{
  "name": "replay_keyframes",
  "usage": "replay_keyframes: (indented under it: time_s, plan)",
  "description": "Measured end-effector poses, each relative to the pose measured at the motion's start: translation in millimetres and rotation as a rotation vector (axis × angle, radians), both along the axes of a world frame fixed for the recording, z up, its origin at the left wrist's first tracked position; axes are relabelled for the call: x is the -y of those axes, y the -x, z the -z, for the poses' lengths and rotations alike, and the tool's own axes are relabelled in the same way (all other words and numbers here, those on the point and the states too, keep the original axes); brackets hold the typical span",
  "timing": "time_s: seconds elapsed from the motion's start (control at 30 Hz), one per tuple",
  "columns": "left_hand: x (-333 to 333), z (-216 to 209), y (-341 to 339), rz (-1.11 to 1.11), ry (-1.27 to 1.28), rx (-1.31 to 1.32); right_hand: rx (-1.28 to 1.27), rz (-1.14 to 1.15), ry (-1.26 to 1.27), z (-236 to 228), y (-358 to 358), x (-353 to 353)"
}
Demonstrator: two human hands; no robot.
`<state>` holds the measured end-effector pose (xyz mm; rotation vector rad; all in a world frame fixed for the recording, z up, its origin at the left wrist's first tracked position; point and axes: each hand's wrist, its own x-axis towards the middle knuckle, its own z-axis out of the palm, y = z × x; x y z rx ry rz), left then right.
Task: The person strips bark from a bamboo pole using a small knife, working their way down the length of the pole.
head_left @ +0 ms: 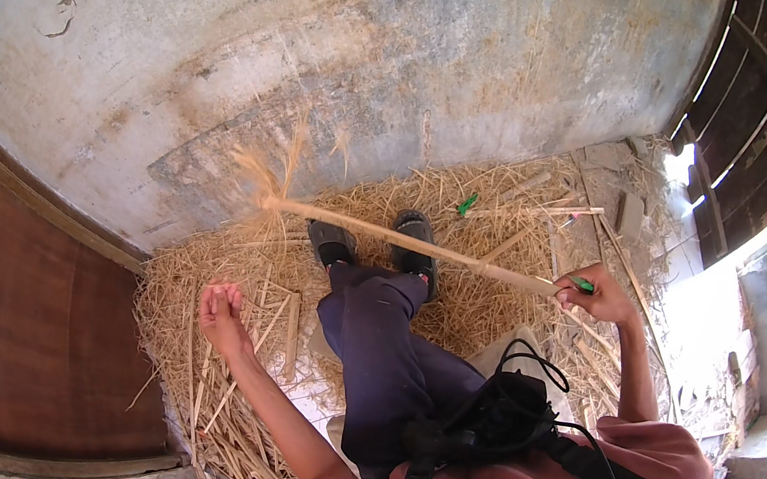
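My right hand (598, 297) is closed around the near end of a long, pale bamboo stick (426, 251). A small bright green piece (583, 286) shows at the fingers of that hand; its kind is not clear. The stick slants across, over my legs, toward the wall. Its far end splays into loose, frayed fibres (261, 174), partly blurred. On the left, my left hand (223, 312) is raised off the stick above the straw, fingers curled and bunched together. Anything inside those fingers is too small to make out.
Straw and shavings (489, 323) cover the floor around my sandals (413, 234). Split strips (236, 447) lie in a heap at the left. Another green object (468, 204) lies near the stained wall (354, 62). A brown door panel (28, 299) stands left, dark wooden slats (749, 117) right.
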<state>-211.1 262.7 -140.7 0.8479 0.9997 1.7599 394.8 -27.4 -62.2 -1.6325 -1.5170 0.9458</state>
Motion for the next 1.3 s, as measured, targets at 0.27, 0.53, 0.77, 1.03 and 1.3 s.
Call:
replay_keyframes:
  time_s: [0.27,0.53,0.77,1.03,1.3]
  plan:
    - [7.0,2.1,-3.2,-0.241,-0.073,-0.124,0.053,0.000,0.017,3.7,-4.3,4.4]
    - [6.7,3.2,1.0,-0.232,-0.064,-0.027,0.111,-0.009,0.008,-8.8,-14.8,4.8]
    - [13.9,63.5,65.3,-0.278,-0.025,0.192,0.103,0.190,0.033,-15.2,-25.0,8.4]
    - [31.3,71.1,48.4,-0.251,0.282,-0.507,-0.056,0.243,-0.045,12.0,-22.0,5.0]
    - [46.4,-23.3,-82.5,0.779,0.310,-0.418,-0.347,0.030,0.066,18.1,16.0,-7.7]
